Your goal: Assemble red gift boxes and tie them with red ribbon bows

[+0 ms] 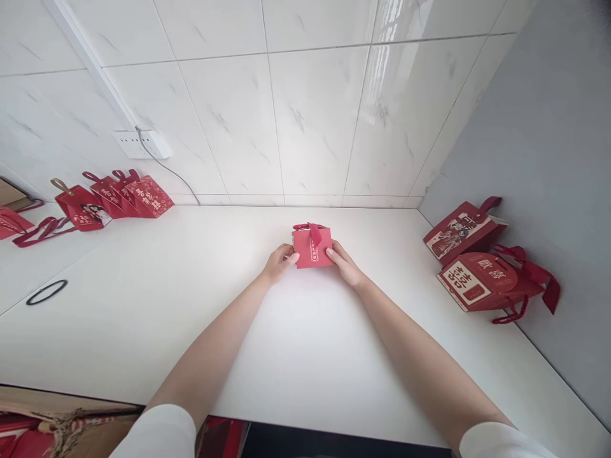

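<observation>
Between my two hands is a small red gift box (305, 256) with a red ribbon (314, 234) at its top and pale lettering on its front. My left hand (280, 261) grips its left side, thumb on the front face. On the right side, my right hand (344, 263) holds it the same way, with the thumb in front and the other fingers mostly hidden behind. The box is upright over the white table (286, 356); whether its base touches the surface I cannot tell.
Several red gift boxes (151, 196) with ribbon loops line the back left. Two larger ones, a dark red box (461, 234) and a box with a rope handle (482, 280), stand at right by the grey panel. A black ring (46, 292) lies left. Cardboard (95, 439) shows below.
</observation>
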Demonstrator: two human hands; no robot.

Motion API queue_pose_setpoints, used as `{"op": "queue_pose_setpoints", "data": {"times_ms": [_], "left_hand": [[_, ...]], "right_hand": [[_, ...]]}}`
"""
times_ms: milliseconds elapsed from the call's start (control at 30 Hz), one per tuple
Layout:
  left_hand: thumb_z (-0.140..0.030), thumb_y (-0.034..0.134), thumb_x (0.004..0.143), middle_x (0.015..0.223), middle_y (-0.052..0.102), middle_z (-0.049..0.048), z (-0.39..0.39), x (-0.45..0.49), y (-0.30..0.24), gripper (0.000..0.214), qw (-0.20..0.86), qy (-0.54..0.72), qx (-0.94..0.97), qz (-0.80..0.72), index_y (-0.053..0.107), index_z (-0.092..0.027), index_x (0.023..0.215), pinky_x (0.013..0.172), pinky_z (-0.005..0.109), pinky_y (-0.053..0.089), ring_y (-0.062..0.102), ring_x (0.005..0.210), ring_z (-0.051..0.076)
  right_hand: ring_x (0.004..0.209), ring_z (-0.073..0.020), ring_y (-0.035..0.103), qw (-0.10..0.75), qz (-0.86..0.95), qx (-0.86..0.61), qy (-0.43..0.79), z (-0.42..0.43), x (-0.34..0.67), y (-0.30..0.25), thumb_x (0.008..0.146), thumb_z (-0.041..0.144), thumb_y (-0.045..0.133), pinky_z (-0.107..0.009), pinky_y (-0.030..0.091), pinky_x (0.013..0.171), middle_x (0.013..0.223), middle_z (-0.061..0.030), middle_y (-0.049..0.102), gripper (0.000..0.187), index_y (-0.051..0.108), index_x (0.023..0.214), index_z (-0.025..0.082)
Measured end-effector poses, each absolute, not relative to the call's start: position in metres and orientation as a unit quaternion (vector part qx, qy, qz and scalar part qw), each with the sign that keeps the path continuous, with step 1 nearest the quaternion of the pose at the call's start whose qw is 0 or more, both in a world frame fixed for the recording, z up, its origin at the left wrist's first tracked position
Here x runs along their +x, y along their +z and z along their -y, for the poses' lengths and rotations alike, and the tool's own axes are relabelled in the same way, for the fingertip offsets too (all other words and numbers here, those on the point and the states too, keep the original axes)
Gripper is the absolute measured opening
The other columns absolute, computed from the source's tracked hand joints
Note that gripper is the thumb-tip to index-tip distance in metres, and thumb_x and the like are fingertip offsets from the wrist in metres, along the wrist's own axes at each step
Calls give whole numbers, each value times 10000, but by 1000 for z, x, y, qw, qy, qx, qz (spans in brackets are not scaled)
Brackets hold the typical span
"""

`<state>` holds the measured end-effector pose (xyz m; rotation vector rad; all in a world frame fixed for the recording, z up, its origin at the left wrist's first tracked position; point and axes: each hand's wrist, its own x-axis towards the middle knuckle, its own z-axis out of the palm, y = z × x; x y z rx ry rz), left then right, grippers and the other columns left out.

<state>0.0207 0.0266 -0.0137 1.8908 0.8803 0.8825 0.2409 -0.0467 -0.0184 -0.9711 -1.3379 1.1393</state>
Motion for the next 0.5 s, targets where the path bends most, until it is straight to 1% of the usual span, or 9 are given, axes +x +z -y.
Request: {"op": "queue_pose_setpoints", "data": {"times_ms": [67, 133, 200, 233, 300, 400, 500], "left_hand": [[-593, 502, 808, 1003, 602, 78, -27, 23, -13, 447, 430, 360, 749, -352, 619, -165, 859, 840, 344, 452, 564, 945, 222], [-588, 427, 855, 1093, 624, 83, -27, 25, -12, 481, 447, 369, 736, -349, 615, -171, 1005, 884, 352, 457, 573, 1010, 229], [-582, 368, 891, 1176, 620, 82, -27, 26, -10, 509, 479, 376, 712, -349, 567, -182, 1135, 902, 356, 474, 579, 1056, 224], [-585, 367, 895, 1202, 615, 82, -27, 27, -10, 517, 495, 378, 698, -352, 542, -188, 1176, 895, 358, 489, 583, 1066, 223], [-593, 406, 884, 1244, 599, 87, -26, 28, -9, 539, 509, 384, 681, -360, 508, -196, 1233, 878, 365, 513, 587, 1079, 232], [-594, 451, 869, 1351, 533, 97, -24, 31, -7, 606, 513, 388, 691, -330, 439, -224, 1350, 933, 398, 497, 542, 1185, 272], [-572, 603, 787, 1413, 479, 107, -20, 35, -8, 758, 523, 384, 712, -269, 355, -244, 1424, 1018, 437, 440, 464, 1284, 316]], "right_hand": [[1216, -224, 489, 543, 557, -402, 482, 45, 242, -20, 925, 543, 425, -382, 416, 1005, 1392, -53, 472, 508, 402, 1367, 294], [1130, -231, 544, 554, 543, -410, 480, 43, 243, -22, 919, 573, 396, -386, 472, 912, 1347, -70, 500, 550, 354, 1394, 299], [1057, -238, 571, 563, 529, -436, 461, 41, 243, -24, 877, 583, 474, -378, 503, 826, 1281, -84, 538, 606, 342, 1391, 291], [1033, -240, 574, 567, 527, -451, 445, 40, 242, -25, 847, 571, 534, -373, 509, 803, 1259, -85, 550, 625, 357, 1375, 286], [1000, -239, 573, 574, 526, -477, 408, 39, 240, -25, 808, 543, 607, -371, 516, 783, 1250, -82, 559, 605, 415, 1315, 274], [960, -234, 568, 590, 526, -495, 360, 41, 236, -23, 812, 529, 611, -376, 524, 761, 1247, -86, 565, 527, 468, 1241, 258], [948, -237, 574, 592, 545, -492, 333, 45, 232, -20, 843, 509, 587, -384, 531, 743, 1266, -93, 544, 504, 464, 1268, 268]]}}
